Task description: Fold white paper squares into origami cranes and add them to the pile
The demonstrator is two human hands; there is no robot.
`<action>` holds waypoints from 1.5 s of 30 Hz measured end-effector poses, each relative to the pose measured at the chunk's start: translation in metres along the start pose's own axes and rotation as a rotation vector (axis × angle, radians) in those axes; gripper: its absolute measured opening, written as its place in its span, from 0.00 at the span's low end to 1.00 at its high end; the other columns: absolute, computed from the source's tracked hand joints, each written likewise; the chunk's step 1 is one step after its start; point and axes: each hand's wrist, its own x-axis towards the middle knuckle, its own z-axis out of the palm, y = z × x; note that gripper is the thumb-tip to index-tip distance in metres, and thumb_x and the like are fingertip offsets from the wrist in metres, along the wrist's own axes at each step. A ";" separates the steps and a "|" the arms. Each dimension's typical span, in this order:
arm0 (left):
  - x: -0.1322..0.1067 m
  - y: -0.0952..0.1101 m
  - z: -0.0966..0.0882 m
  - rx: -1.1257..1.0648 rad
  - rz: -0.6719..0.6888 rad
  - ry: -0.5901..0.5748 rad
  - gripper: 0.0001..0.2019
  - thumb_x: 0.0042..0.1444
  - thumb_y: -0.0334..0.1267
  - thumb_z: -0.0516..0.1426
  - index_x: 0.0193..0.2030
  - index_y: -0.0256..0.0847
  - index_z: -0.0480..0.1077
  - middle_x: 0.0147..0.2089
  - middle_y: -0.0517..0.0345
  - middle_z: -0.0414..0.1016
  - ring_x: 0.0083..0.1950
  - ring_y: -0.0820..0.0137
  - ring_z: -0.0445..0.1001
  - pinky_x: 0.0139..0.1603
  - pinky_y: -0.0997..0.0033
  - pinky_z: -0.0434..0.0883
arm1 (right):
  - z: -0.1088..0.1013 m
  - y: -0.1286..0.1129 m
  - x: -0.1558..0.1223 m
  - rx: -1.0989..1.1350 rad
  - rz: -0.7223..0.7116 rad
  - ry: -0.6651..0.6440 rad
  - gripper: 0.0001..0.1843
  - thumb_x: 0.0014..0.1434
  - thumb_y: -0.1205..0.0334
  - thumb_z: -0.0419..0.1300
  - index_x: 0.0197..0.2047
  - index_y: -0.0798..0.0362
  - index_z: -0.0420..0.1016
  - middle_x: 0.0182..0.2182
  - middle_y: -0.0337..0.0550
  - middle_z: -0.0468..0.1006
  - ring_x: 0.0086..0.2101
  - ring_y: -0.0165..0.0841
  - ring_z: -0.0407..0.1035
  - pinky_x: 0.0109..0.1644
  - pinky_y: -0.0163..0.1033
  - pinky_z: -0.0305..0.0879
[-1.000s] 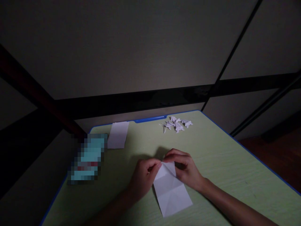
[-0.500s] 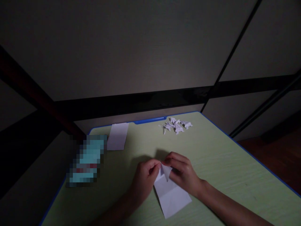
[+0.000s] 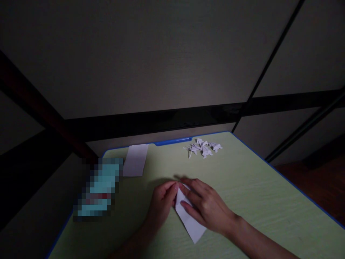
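Note:
A white sheet of paper lies on the table in front of me, its far end folded to a point. My left hand is closed, thumb and index finger pinching the paper at that tip. Over the paper's right side lies my right hand, fingers stretched out and pressing on it, thumb apart from them. Its fingertips meet the left hand's near the tip. The right hand covers much of the folded part.
Several small folded paper figures stand at the far right of the table. A stack of white paper lies far left, beside a blurred-out turquoise object. The table has a blue edge, and a panelled wall rises behind it.
The raised corner flap has been laid down onto the paper. My right hand has moved left and opened flat over it. The left hand still pinches the tip.

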 end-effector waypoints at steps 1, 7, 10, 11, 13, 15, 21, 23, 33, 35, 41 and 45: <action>0.000 0.000 0.000 -0.009 -0.009 -0.016 0.16 0.40 0.45 0.57 0.31 0.32 0.71 0.25 0.56 0.70 0.26 0.71 0.66 0.23 0.76 0.63 | 0.000 0.000 0.000 0.033 0.015 -0.010 0.19 0.56 0.62 0.51 0.49 0.62 0.65 0.45 0.55 0.67 0.42 0.40 0.62 0.45 0.46 0.65; 0.001 0.003 -0.002 -0.028 0.029 -0.188 0.11 0.40 0.40 0.58 0.27 0.32 0.71 0.25 0.55 0.73 0.27 0.71 0.68 0.26 0.76 0.62 | -0.002 0.003 -0.001 0.501 0.177 0.047 0.13 0.55 0.67 0.51 0.44 0.57 0.69 0.40 0.50 0.69 0.41 0.34 0.64 0.44 0.40 0.64; 0.000 0.003 -0.001 -0.049 0.002 -0.181 0.10 0.38 0.37 0.59 0.27 0.32 0.70 0.25 0.54 0.74 0.28 0.70 0.70 0.30 0.75 0.64 | 0.002 0.005 0.001 0.687 0.365 0.114 0.09 0.55 0.65 0.52 0.35 0.57 0.72 0.31 0.45 0.69 0.32 0.30 0.65 0.34 0.34 0.63; -0.001 0.003 0.000 -0.052 -0.006 -0.166 0.10 0.37 0.36 0.59 0.27 0.32 0.69 0.25 0.55 0.74 0.29 0.69 0.70 0.30 0.74 0.64 | 0.004 0.006 0.001 0.719 0.437 0.134 0.08 0.54 0.64 0.53 0.33 0.57 0.72 0.27 0.43 0.68 0.28 0.29 0.64 0.30 0.32 0.62; -0.002 0.002 0.002 -0.038 -0.009 -0.152 0.09 0.37 0.35 0.59 0.27 0.33 0.68 0.24 0.55 0.73 0.29 0.69 0.70 0.30 0.74 0.64 | 0.008 0.008 0.002 0.810 0.532 0.105 0.09 0.53 0.61 0.54 0.30 0.58 0.70 0.23 0.39 0.65 0.24 0.27 0.60 0.25 0.31 0.57; -0.003 0.000 0.003 -0.011 0.012 -0.160 0.07 0.38 0.34 0.58 0.26 0.34 0.66 0.23 0.57 0.72 0.28 0.70 0.70 0.29 0.75 0.63 | 0.012 0.009 0.002 0.887 0.582 0.075 0.11 0.52 0.58 0.55 0.27 0.58 0.68 0.20 0.36 0.63 0.22 0.25 0.57 0.24 0.30 0.54; -0.003 -0.005 0.002 0.071 0.055 -0.183 0.08 0.43 0.37 0.56 0.29 0.38 0.60 0.17 0.65 0.66 0.18 0.77 0.61 0.19 0.80 0.52 | 0.012 0.011 0.003 0.971 0.596 0.017 0.14 0.51 0.54 0.56 0.23 0.57 0.63 0.18 0.33 0.58 0.20 0.23 0.52 0.22 0.29 0.48; -0.002 -0.006 0.001 0.091 0.059 -0.191 0.09 0.44 0.39 0.55 0.28 0.38 0.59 0.16 0.66 0.64 0.17 0.78 0.59 0.19 0.80 0.51 | 0.011 0.011 0.004 0.982 0.587 -0.023 0.15 0.50 0.53 0.56 0.24 0.57 0.63 0.18 0.32 0.57 0.20 0.23 0.50 0.21 0.29 0.46; -0.002 0.001 -0.003 0.083 -0.069 -0.272 0.12 0.39 0.36 0.56 0.31 0.37 0.58 0.17 0.64 0.68 0.18 0.77 0.62 0.20 0.80 0.54 | 0.010 0.012 0.004 1.029 0.608 0.030 0.17 0.50 0.51 0.55 0.23 0.57 0.62 0.18 0.34 0.60 0.20 0.23 0.53 0.23 0.29 0.49; -0.002 0.002 -0.003 0.089 -0.075 -0.248 0.12 0.39 0.35 0.57 0.31 0.37 0.58 0.18 0.62 0.70 0.19 0.76 0.64 0.21 0.79 0.56 | 0.009 0.012 0.004 1.015 0.588 0.007 0.16 0.50 0.52 0.55 0.23 0.57 0.62 0.18 0.33 0.59 0.20 0.23 0.52 0.22 0.29 0.48; -0.004 0.003 -0.002 0.075 -0.073 -0.200 0.12 0.37 0.35 0.58 0.29 0.37 0.59 0.18 0.61 0.71 0.20 0.74 0.67 0.21 0.79 0.58 | 0.005 0.011 0.003 0.886 0.528 -0.116 0.16 0.51 0.55 0.54 0.20 0.57 0.61 0.17 0.33 0.56 0.20 0.22 0.50 0.21 0.29 0.45; -0.002 0.005 -0.004 0.080 -0.116 -0.194 0.12 0.35 0.37 0.60 0.26 0.35 0.63 0.18 0.62 0.70 0.20 0.75 0.67 0.21 0.79 0.60 | 0.008 0.014 0.003 0.975 0.558 -0.080 0.17 0.50 0.52 0.56 0.20 0.57 0.61 0.17 0.33 0.57 0.19 0.22 0.51 0.20 0.29 0.46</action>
